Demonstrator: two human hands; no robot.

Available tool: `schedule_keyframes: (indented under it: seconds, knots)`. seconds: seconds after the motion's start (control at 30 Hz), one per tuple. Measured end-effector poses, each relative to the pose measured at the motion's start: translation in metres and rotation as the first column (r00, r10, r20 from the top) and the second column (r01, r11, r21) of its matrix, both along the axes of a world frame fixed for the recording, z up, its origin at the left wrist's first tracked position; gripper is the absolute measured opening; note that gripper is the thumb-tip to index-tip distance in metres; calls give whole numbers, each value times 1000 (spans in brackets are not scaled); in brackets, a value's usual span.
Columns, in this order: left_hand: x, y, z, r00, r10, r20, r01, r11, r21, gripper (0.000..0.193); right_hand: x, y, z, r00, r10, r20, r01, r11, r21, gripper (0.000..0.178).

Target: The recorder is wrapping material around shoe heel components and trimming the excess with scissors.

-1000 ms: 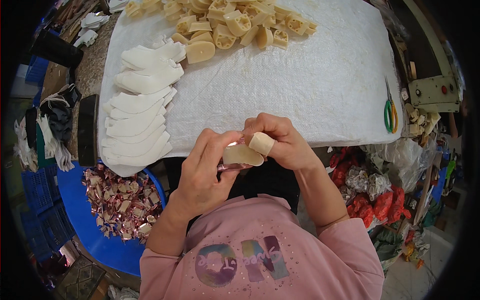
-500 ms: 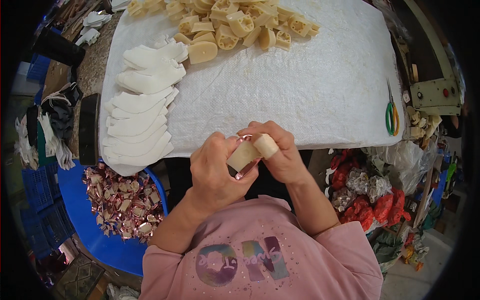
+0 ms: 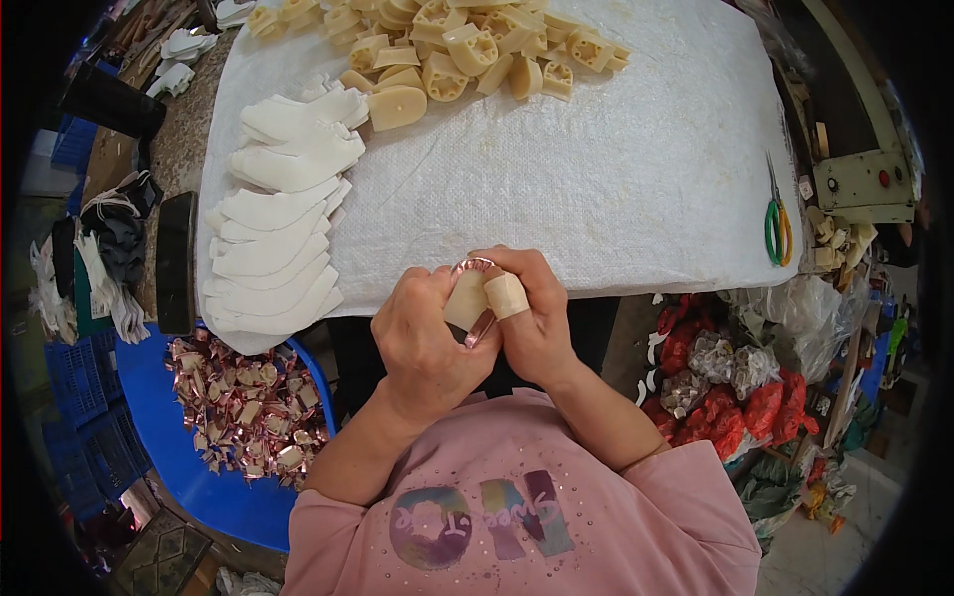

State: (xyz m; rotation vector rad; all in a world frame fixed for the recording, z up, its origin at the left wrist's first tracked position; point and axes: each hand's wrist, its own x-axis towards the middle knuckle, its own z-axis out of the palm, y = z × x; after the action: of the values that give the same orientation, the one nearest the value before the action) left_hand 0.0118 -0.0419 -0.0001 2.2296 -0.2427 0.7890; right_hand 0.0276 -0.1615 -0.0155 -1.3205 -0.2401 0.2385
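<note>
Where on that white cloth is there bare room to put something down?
The white cloth lies bare between the stacked white pieces, the tan blocks and the green scissors. Far edge and left side are crowded.

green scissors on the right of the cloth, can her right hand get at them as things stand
Probably not straight away: the right hand and left hand both grip a cream block. The green scissors lie uncovered at the white cloth's right edge, nothing between.
</note>
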Motion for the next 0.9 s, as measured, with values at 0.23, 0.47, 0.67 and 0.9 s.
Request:
schedule_keyframes:
  seconds: [0.23,0.47,0.67,0.9]
  knots:
    - [10,7,-1,998,-57,-20,59,989,134,51,6,-8,13,999,-32,-44,29,996,-79,28]
    - [8,20,-9,992,-78,-99,74,997,-37,47,24,-98,9,879,-390,272,471,794,-385,26]
    - [6,27,-1,944,-241,-224,112,875,-470,48,63,-329,-22,432,-435,790,870,-30,-492,34]
    - [3,30,-1,668,-742,54,34,-43,-999,50,87,-423,-12,809,-348,473,330,-397,-856,48]
